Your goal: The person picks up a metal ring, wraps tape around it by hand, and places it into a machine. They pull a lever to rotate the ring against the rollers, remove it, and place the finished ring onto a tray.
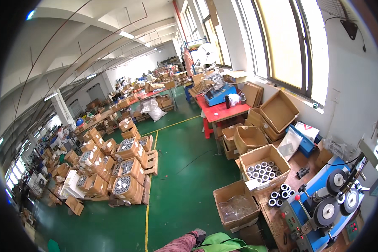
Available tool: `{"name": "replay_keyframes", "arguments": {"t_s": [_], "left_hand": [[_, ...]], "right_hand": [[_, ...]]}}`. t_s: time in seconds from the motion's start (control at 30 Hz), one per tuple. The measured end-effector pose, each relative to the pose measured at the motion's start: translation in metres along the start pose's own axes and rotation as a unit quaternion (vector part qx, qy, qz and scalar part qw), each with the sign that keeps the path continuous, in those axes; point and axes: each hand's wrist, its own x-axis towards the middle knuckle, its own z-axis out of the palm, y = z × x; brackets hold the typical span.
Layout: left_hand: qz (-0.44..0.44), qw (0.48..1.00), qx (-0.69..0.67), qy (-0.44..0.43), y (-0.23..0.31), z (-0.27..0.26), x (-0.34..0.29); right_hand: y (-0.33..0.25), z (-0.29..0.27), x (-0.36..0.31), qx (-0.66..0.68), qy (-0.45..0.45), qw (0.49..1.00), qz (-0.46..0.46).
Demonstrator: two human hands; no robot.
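Note:
My left arm comes in at the lower edge in a pink patterned sleeve, its cuff dark. My left hand (pixel 200 232) shows only as a small greyish shape beside the green cloth (pixel 224 242) over my body. Its fingers are too small and blurred to make out, and I see nothing held in it. My right hand is out of the picture. To the right stands an open cardboard box (pixel 236 205) with clear plastic in it. On the workbench a carton (pixel 265 157) holds several grey rings, and more dark-sided rings (pixel 280 195) stand beside it.
A blue machine with black wheels (pixel 326 211) takes up the bench's right end. Stacked cartons of grey parts (pixel 128 185) stand on pallets to the left, past a yellow floor line (pixel 147 222). A red table (pixel 224 111) stands farther off, near the windows.

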Motion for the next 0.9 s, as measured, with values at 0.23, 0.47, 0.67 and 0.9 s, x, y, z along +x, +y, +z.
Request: {"name": "replay_keyframes", "arguments": {"t_s": [0.23, 0.47, 0.67, 0.9], "left_hand": [[-0.01, 0.999, -0.01, 0.04, 0.006, 0.006, -0.018], [-0.03, 0.995, -0.049, 0.087, -0.033, 0.05, -0.001], [-0.112, 0.993, -0.032, -0.018, 0.013, 0.005, -0.014], [-0.088, 0.988, -0.123, -0.012, -0.015, 0.043, -0.015]], "right_hand": [[-0.026, -0.003, 0.025, 0.016, 0.006, 0.999, -0.051], [-0.037, -0.004, 0.039, 0.02, -0.001, 0.996, -0.093], [-0.03, 0.009, 0.037, 0.022, -0.006, 0.995, -0.092], [0.017, 0.03, 0.007, 0.05, 0.0, 0.998, -0.049]]}}
